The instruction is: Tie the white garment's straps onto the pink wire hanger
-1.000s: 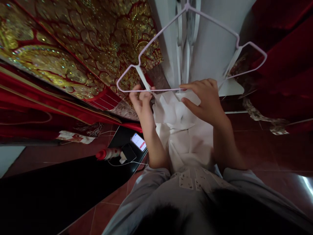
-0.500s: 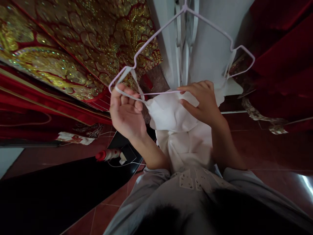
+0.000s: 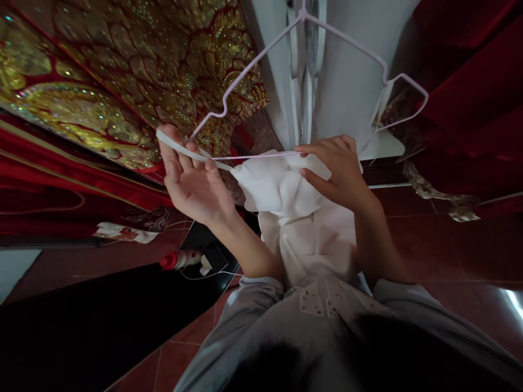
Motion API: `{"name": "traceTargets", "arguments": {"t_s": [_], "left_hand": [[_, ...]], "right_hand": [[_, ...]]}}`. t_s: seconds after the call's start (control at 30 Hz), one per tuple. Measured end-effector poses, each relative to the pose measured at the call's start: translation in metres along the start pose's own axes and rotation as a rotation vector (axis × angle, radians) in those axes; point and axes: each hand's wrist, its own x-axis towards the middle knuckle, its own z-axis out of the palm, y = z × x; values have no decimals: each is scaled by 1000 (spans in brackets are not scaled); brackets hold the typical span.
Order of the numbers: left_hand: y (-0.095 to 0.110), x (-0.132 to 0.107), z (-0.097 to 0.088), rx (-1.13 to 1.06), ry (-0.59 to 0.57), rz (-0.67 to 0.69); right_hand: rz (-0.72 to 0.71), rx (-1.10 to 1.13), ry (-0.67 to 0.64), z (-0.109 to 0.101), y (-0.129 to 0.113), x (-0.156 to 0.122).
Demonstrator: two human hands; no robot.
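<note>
A pale pink clothes hanger (image 3: 343, 38) spans the view with a white garment (image 3: 281, 182) below its lower bar. My left hand (image 3: 200, 188) is palm up at the hanger's left end, a white strap (image 3: 182, 147) looped over its outstretched fingers and drawn taut to the left. The fingers partly hide that end of the hanger. My right hand (image 3: 337, 171) has its fingertips on the lower bar, thumb held apart beneath it. Another strap (image 3: 384, 103) hangs on the hanger's right notch. The garment's lower part drapes toward my body.
Gold-sequined red garments (image 3: 134, 81) hang at left and dark red cloth (image 3: 474, 109) at right. A white panel (image 3: 351, 98) stands behind the hanger. On a black surface (image 3: 122, 316) at lower left are a red-capped bottle (image 3: 180, 259) and a dark device (image 3: 215, 257) with a white cable.
My left hand has moved left and slightly up, pulling the strap away from the hanger's left notch to beyond its end. My right hand stays at the bar.
</note>
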Motion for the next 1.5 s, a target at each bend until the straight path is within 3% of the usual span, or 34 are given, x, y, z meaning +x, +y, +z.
{"name": "traceTargets", "arguments": {"t_s": [0.2,0.27,0.43,0.57,0.63,0.77,0.83,0.87,0.97,1.03,1.1,1.5], "left_hand": [[-9,-7,-13,101,269,8],[-13,-7,-15,126,278,-45],[-25,-14,-8,138,-22,-149],[-33,-24,-1,121,-144,-154],[-34,-25,-1,112,-194,-178],[-32,-25,0,124,-213,-187],[-32,-25,2,138,-195,-185],[-32,-26,4,149,-183,-185],[-34,-27,9,188,-146,-174],[-36,-27,11,191,-135,-163],[-37,-26,11,175,-133,-147],[-38,-25,6,113,-160,-145]], "right_hand": [[3,-1,0,2,2,0],[11,4,2,4,1,1],[12,16,-1,6,-3,2],[5,47,42,3,-15,1],[-2,129,148,1,-17,1],[33,347,647,-3,1,3],[123,365,842,-9,18,5],[194,381,879,-14,26,5],[386,509,773,-29,37,5],[428,579,615,-36,33,5],[447,595,546,-38,24,6],[466,604,683,-31,16,3]]}}
